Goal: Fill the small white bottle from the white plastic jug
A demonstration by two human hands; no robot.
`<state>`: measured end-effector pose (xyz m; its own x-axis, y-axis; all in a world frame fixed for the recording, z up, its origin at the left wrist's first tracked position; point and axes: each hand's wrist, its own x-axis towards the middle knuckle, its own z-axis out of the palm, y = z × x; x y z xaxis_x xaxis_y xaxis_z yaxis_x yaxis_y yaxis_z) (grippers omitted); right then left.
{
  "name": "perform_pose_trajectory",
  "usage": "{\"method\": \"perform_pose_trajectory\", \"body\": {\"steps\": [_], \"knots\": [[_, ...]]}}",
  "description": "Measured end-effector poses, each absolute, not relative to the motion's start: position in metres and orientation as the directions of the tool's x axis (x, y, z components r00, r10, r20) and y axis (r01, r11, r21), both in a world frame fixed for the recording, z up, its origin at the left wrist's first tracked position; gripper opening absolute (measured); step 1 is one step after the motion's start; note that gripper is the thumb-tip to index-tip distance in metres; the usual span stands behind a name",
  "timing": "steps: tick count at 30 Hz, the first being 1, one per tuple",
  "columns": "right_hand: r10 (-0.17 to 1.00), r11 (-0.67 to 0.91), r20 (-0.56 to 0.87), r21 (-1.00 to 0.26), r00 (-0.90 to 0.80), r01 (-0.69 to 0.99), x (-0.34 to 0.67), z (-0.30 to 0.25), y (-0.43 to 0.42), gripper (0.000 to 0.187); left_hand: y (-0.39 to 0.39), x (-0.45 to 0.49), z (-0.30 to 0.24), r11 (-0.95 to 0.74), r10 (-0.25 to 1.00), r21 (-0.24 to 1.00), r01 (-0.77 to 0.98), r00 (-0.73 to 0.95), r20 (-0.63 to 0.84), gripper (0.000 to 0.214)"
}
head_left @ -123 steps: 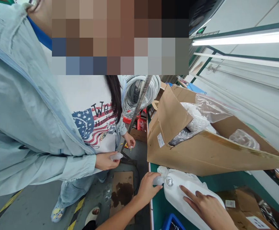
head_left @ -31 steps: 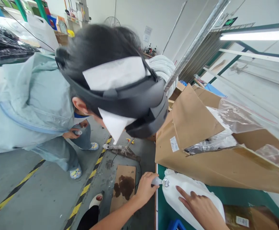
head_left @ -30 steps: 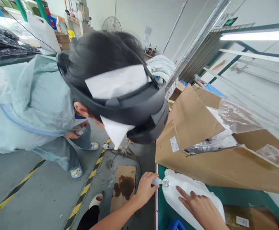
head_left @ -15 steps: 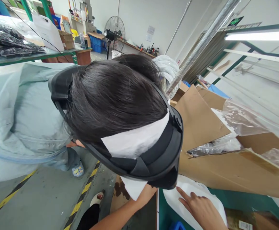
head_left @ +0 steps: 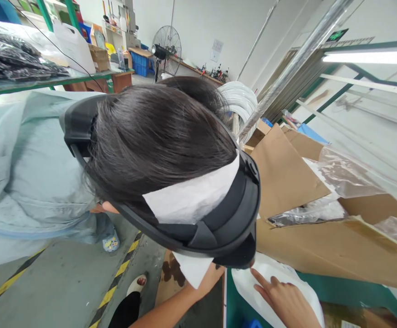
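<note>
A white plastic jug (head_left: 273, 273) lies on its side on the green table (head_left: 230, 303). My right hand (head_left: 285, 301) rests flat on the jug with its fingers stretched out. My left forearm reaches toward the jug's left end, and my left hand (head_left: 215, 279) is mostly hidden there. A co-worker's bent head with a black headset (head_left: 191, 228) covers its fingers and the jug's spout. Whether that hand holds anything does not show.
A big open cardboard box (head_left: 287, 182) with clear plastic bags stands behind the jug. A coil of white wire (head_left: 241, 98) and a slanted metal pole (head_left: 287, 68) are beyond it. Yellow-black floor tape (head_left: 123, 269) and my sandalled foot (head_left: 137, 284) lie below left.
The co-worker, upright four seconds ago, has bent down and moved their head in front of me, hiding my left hand and the jug's spout. My right hand stays on the jug.
</note>
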<state>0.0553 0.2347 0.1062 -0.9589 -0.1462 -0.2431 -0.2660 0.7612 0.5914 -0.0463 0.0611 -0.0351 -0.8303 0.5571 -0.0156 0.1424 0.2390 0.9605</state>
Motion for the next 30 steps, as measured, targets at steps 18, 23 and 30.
{"method": "perform_pose_trajectory", "body": {"steps": [18,23,30], "knots": [[-0.186,0.744,-0.237,0.6,-0.954,-0.294,0.051,0.099,0.24,0.036,0.07,-0.051,-0.036,0.206,0.603,0.963,0.175,-0.798,0.016,0.033],[-0.212,0.73,-0.228,0.61,-0.95,-0.309,0.044,0.105,0.232,0.037,0.061,-0.056,-0.029,0.222,0.595,0.956,0.194,-0.803,0.025,0.036],[-0.218,0.735,-0.22,0.604,-0.951,-0.309,0.039,0.125,0.247,0.036,0.077,-0.059,-0.012,0.24,0.595,0.947,0.212,-0.803,0.029,0.037]]}}
